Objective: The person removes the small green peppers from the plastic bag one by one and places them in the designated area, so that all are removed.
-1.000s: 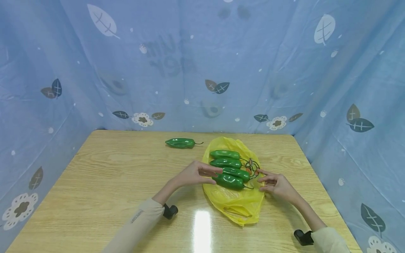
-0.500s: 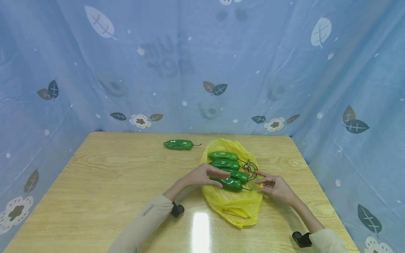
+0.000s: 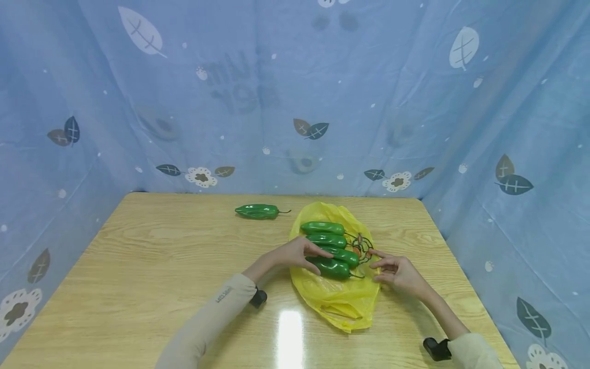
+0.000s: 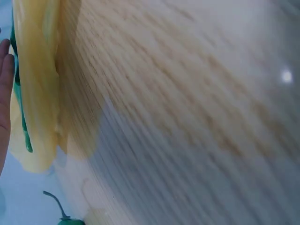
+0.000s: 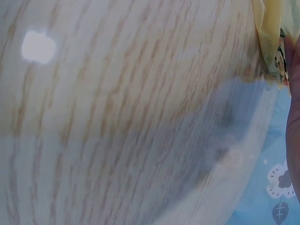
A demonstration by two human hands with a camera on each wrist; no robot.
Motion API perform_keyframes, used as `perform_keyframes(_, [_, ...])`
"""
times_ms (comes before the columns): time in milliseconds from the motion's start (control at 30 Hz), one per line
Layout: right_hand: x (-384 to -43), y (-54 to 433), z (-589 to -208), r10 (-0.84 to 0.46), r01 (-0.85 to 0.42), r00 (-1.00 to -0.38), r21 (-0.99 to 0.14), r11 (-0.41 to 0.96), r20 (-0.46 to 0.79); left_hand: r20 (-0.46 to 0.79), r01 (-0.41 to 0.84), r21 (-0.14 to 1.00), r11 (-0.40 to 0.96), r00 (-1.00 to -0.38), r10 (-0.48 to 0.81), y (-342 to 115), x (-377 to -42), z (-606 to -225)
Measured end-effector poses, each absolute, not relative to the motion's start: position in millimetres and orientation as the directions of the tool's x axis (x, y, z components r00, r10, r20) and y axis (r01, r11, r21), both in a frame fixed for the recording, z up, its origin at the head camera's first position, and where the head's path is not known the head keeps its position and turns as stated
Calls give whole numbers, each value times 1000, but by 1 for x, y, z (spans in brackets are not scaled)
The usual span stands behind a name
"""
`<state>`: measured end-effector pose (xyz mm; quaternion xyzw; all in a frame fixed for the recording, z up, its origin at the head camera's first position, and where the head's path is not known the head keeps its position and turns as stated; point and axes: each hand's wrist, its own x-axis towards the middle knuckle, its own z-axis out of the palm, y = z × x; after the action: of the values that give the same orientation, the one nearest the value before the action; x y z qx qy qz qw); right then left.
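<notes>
Several glossy green chili peppers lie side by side on a yellow plastic bag, stems to the right. Over the two nearest peppers is my left hand, its thumb and fingers apart. Whether it touches them I cannot tell. In the left wrist view only its fingers show, beside the bag's edge. My right hand is at the bag's right edge, its fingers slightly bent and apart. Close to its fingertips lies a tangle of thin dark strands with orange-brown bits.
Another green chili pepper lies at the back of the wooden table, left of the bag. A blue patterned curtain encloses the back and both sides. Light glares off the table's front.
My left hand has moved right, from the peppers' left ends to over the nearest ones. The right hand stays beside the bag. The head view has shifted slightly.
</notes>
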<state>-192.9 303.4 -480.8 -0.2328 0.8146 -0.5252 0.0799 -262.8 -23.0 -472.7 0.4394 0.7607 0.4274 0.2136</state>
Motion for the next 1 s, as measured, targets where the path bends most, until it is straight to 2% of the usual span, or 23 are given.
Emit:
perform_keyframes(200, [-193, 304, -484, -466, -297, -877, -893, 338, 116, 11, 543, 774, 325, -526, 851, -22, -264, -474])
perform_keyframes(500, [-194, 305, -485, -454, -297, -883, -890, 347, 117, -55, 477, 788, 390, -576, 816, -20, -261, -474])
perform_keyframes(1000, [-194, 305, -487, -431, -285, -895, -891, 354, 115, -78, 503, 757, 416, -564, 822, -19, -258, -476])
